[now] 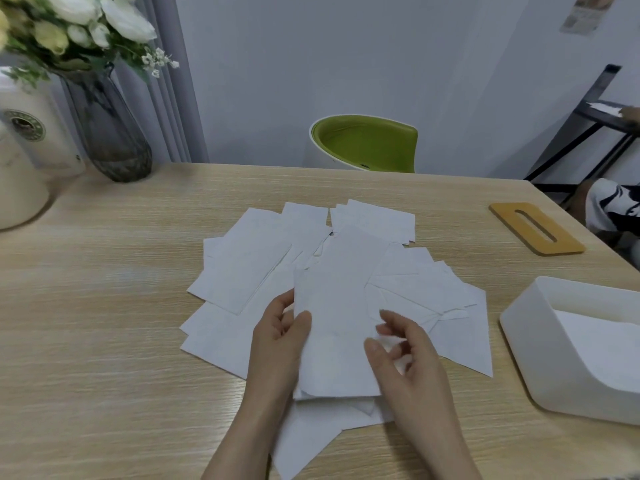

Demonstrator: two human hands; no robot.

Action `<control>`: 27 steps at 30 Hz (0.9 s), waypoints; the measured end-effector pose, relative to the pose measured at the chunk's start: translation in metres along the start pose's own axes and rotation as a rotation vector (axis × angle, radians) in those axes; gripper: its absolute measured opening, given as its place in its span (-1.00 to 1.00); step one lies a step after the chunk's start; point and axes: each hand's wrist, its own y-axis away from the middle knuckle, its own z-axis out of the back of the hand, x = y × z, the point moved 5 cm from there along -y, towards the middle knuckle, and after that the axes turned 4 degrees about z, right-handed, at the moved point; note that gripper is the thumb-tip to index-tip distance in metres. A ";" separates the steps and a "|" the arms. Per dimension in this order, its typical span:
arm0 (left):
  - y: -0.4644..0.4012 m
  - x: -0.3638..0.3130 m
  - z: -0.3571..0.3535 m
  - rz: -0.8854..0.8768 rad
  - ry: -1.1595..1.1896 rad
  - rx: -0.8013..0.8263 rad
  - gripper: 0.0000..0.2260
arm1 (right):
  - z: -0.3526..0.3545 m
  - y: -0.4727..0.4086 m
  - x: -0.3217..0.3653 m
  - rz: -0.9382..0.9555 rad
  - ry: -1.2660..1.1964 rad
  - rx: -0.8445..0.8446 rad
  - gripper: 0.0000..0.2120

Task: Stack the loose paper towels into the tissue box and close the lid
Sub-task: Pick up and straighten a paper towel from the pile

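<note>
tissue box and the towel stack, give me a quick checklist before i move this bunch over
1. Stack of paper towels gripped by left hand: ok.
2. Right hand gripping the stack: cannot tell; its fingers curl at the stack's right edge.
3. Stack edges squared: not ok, lower sheets stick out.
4. Tissue box open: ok, some towels already inside.
5. Lid out of the way: ok, flat on the table beyond the box.
6. Loose towels all gathered: not ok, many lie spread out.

We see a light wooden table point(104, 306) bearing scattered paper towels point(249, 268) mid-frame, a white tissue box point(540, 344) at right, its wooden lid point(535, 227) upper right, a vase point(110, 133) upper left.
</note>
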 end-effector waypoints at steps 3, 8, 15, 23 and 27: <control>0.004 -0.002 -0.005 0.032 0.060 0.071 -0.72 | -0.006 -0.004 -0.002 -0.051 -0.070 0.078 -0.55; 0.012 -0.001 -0.017 0.060 0.078 0.178 -0.62 | -0.013 -0.003 0.002 -0.108 -0.234 0.207 -0.55; 0.019 0.000 -0.030 0.037 0.066 0.215 -0.58 | -0.012 -0.006 -0.002 -0.131 -0.188 0.221 -0.51; 0.009 -0.020 -0.008 0.050 -0.028 0.114 -0.67 | 0.011 -0.031 -0.002 -0.127 -0.115 0.375 -0.64; 0.009 -0.017 -0.006 0.055 -0.060 0.141 -0.62 | 0.016 -0.039 0.000 -0.103 -0.166 0.390 -0.69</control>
